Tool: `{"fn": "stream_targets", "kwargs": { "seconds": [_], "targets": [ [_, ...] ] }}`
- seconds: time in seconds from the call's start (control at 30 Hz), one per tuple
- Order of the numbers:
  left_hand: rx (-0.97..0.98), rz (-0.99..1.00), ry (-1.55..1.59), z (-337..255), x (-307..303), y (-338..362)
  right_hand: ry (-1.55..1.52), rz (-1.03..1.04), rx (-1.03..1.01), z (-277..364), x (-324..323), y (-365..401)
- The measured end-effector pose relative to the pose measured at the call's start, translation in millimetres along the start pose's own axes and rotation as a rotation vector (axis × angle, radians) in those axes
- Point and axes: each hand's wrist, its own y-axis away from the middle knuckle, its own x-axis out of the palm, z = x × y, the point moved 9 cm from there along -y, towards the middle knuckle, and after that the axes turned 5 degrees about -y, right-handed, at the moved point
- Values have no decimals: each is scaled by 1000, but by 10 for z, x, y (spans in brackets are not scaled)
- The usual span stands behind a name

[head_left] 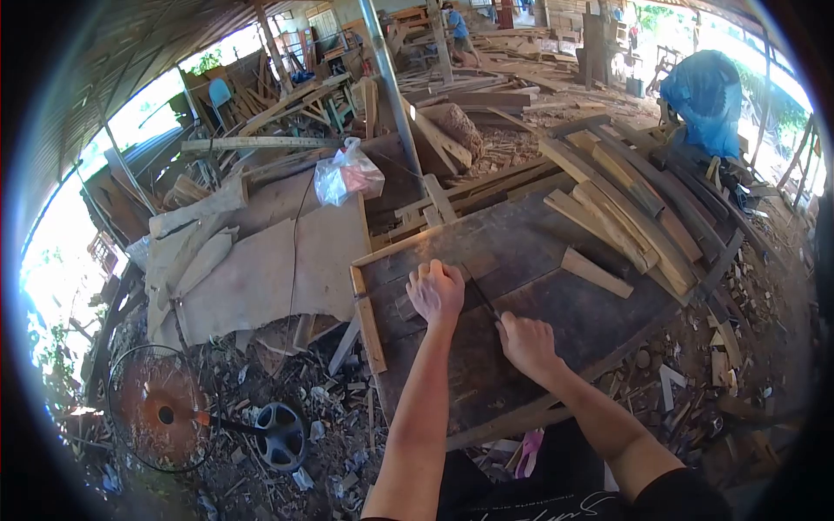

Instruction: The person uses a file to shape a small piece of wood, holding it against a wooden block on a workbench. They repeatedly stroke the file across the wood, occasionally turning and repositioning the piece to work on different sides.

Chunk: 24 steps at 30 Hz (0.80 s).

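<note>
Over the dark wooden tabletop, my left hand is closed, its fingers curled down near a small flat wooden piece; what it grips is hidden. My right hand is wrapped round the near end of a thin dark tool, which points away and to the left, past my left hand. A short wooden block lies just left of my left hand. Light wood strips edge the tabletop's left side.
Long curved boards are stacked at the tabletop's right, with a loose wood piece nearer. A plastic bag lies on sheets at the left. A fan stands lower left. Another person is far back.
</note>
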Motion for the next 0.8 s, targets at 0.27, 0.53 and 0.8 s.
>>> {"fn": "stream_targets", "kwargs": {
  "seconds": [0.27,0.53,0.8],
  "targets": [
    [-37,16,-62,28,22,-28,-35,-91,-52,37,197,-426],
    [11,-55,-70,-23,-19,-16,-124,-84,-10,-45,91,-210],
    [-10,-32,-104,-19,12,-19,-133,-49,0,-55,56,-102]
  ]
}}
